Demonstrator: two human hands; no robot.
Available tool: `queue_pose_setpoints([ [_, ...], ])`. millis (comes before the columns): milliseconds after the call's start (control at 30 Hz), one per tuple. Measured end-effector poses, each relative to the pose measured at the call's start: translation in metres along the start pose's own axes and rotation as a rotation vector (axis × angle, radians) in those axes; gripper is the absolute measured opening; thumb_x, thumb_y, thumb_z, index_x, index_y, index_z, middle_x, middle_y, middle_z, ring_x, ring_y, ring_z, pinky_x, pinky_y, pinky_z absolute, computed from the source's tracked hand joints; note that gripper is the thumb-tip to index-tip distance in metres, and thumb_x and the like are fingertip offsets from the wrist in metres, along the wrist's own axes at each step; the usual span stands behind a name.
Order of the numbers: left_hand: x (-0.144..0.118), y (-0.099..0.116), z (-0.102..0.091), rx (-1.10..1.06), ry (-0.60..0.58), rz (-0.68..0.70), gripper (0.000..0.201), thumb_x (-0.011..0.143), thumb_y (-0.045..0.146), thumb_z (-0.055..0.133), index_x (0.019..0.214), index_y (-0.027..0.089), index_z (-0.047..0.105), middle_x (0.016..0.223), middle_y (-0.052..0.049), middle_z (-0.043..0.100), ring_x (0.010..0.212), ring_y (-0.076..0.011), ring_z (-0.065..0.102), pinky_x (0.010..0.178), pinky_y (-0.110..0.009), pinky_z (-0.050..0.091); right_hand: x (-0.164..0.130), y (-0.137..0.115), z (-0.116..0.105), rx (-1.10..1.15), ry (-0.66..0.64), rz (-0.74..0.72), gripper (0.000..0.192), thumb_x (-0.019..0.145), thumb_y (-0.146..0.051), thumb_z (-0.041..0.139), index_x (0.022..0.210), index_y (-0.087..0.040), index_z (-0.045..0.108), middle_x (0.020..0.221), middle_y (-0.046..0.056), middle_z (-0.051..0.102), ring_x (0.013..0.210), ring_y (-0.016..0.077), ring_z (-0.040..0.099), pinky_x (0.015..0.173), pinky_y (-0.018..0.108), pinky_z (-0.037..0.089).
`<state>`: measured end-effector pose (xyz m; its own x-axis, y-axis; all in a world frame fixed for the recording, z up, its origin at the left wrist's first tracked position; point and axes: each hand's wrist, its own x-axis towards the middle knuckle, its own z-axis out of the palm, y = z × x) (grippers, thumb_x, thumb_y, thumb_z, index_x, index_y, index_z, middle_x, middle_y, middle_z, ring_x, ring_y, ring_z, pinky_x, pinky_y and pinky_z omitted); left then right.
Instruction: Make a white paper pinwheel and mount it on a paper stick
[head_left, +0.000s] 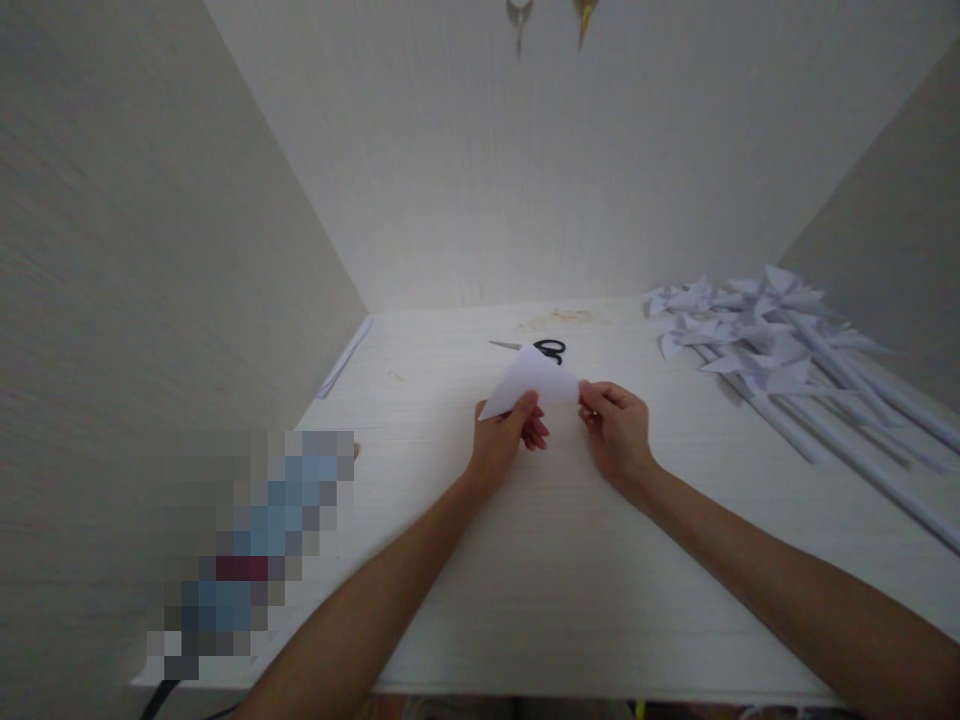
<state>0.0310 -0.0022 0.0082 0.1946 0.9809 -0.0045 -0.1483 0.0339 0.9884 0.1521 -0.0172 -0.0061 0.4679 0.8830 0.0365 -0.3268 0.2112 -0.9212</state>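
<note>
The folded paper (534, 385) is a white sheet doubled into a triangle. It is held just above the table (555, 560), near the middle of the surface, with its long edge toward the person and its point tilted away. Lifting it off the surface leaves both faces of the fold free to be checked and lined up.

The left hand (504, 440) grips the lower left part of the triangle. Its thumb lies on the near face and its fingers curl behind, closed on the paper. This grip appears to serve as the anchor that keeps the fold from opening.

The right hand (615, 425) pinches the right corner between thumb and fingertips, also closed on the paper. Holding at opposite ends keeps the sheet taut and flat, which is probably why neither hand is placed at the centre.

The scissors (541, 348), with black handles, lie flat on the table just beyond the paper, apart from it and from both hands. They are within reach but clear of the working area.

A pile of paper pinwheels (757, 335) on long rolled paper sticks lies well to the right, heads toward the back wall and sticks running toward the near right edge. The position keeps finished pieces away from the hands.

A thin strip of paper (343, 358) rests along the left wall. Pale scraps (562, 318) lie near the back wall.
</note>
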Motion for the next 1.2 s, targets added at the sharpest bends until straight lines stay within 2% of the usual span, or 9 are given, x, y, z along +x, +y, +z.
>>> queue_pose_setpoints([
  [200, 0.003, -0.003, -0.005, -0.037, 0.034, 0.024, 0.035, 0.065, 0.046, 0.058, 0.054, 0.013, 0.055, 0.042, -0.001, 0.055, 0.032, -0.0094, 0.048, 0.035, -0.022, 0.036, 0.001, -0.002, 0.000, 0.033, 0.044, -0.112, 0.027, 0.062, -0.037, 0.065, 0.053, -0.018, 0.047, 0.048, -0.006, 0.042, 0.043, 0.0057, 0.035, 0.043, 0.021, 0.027],
  [267, 0.005, -0.005, -0.007, -0.085, 0.047, 0.019, 0.035, 0.065, 0.046, 0.058, 0.054, 0.013, 0.055, 0.043, 0.000, 0.055, 0.032, -0.0083, 0.047, 0.035, -0.021, 0.035, 0.001, -0.002, 0.001, 0.090, 0.027, -0.099, 0.032, 0.067, -0.041, 0.060, 0.052, -0.018, 0.043, 0.047, -0.006, 0.041, 0.042, 0.0052, 0.034, 0.041, 0.021, 0.026],
  [433, 0.002, -0.006, -0.006, -0.149, -0.073, -0.045, 0.034, 0.064, 0.044, 0.059, 0.053, 0.013, 0.054, 0.040, 0.001, 0.053, 0.031, -0.0072, 0.044, 0.034, -0.020, 0.033, -0.004, 0.005, 0.005, 0.027, -0.368, 0.085, 0.040, 0.069, -0.048, 0.054, 0.047, -0.018, 0.043, 0.041, -0.004, 0.041, 0.037, 0.0065, 0.035, 0.038, 0.021, 0.023],
  [633, 0.000, -0.005, -0.002, -0.115, -0.072, -0.056, 0.035, 0.064, 0.044, 0.059, 0.047, 0.014, 0.053, 0.037, 0.002, 0.048, 0.030, -0.0062, 0.041, 0.033, -0.019, 0.031, -0.012, 0.004, 0.007, -0.167, -0.587, -0.008, 0.045, 0.064, -0.056, 0.055, 0.043, -0.017, 0.045, 0.039, -0.004, 0.041, 0.037, 0.0064, 0.033, 0.039, 0.022, 0.023],
  [767, -0.001, -0.006, -0.002, 0.021, -0.132, -0.047, 0.042, 0.066, 0.046, 0.054, 0.040, 0.014, 0.049, 0.034, 0.002, 0.045, 0.029, -0.0052, 0.038, 0.032, -0.019, 0.027, -0.014, 0.005, 0.007, -0.253, -0.499, 0.067, 0.046, 0.069, -0.052, 0.053, 0.041, -0.017, 0.045, 0.038, -0.003, 0.041, 0.037, 0.0066, 0.033, 0.039, 0.022, 0.021],
  [867, -0.003, -0.006, 0.000, 0.088, -0.148, -0.060, 0.042, 0.067, 0.046, 0.053, 0.041, 0.014, 0.047, 0.032, 0.004, 0.040, 0.028, -0.0043, 0.034, 0.031, -0.019, 0.025, -0.014, 0.009, 0.005, -0.160, -0.421, 0.112, 0.048, 0.071, -0.049, 0.053, 0.038, -0.017, 0.040, 0.036, -0.005, 0.038, 0.036, 0.0064, 0.032, 0.040, 0.023, 0.022],
  [1000, 0.000, -0.004, -0.001, 0.040, -0.119, -0.065, 0.037, 0.066, 0.042, 0.056, 0.044, 0.015, 0.046, 0.030, 0.006, 0.038, 0.026, -0.0037, 0.030, 0.031, -0.019, 0.022, -0.012, 0.006, 0.005, 0.030, -0.389, 0.137, 0.045, 0.069, -0.039, 0.061, 0.037, -0.017, 0.037, 0.033, -0.007, 0.034, 0.034, 0.0049, 0.029, 0.040, 0.023, 0.020],
  [1100, 0.011, 0.000, -0.012, -0.061, -0.003, -0.049, 0.032, 0.065, 0.037, 0.057, 0.045, 0.015, 0.044, 0.030, 0.007, 0.037, 0.026, -0.0030, 0.028, 0.030, -0.018, 0.018, -0.006, -0.001, 0.004, 0.200, -0.292, 0.165, 0.044, 0.066, -0.033, 0.064, 0.038, -0.017, 0.034, 0.030, -0.008, 0.030, 0.031, 0.0037, 0.024, 0.037, 0.023, 0.014],
  [1200, 0.022, 0.004, -0.027, -0.246, 0.194, 0.009, 0.031, 0.065, 0.033, 0.055, 0.045, 0.016, 0.040, 0.032, 0.007, 0.036, 0.028, -0.0020, 0.028, 0.031, -0.016, 0.017, 0.001, -0.006, 0.001, 0.301, -0.228, 0.174, 0.043, 0.067, -0.030, 0.063, 0.039, -0.017, 0.033, 0.030, -0.007, 0.031, 0.031, 0.0038, 0.024, 0.036, 0.023, 0.013],
])
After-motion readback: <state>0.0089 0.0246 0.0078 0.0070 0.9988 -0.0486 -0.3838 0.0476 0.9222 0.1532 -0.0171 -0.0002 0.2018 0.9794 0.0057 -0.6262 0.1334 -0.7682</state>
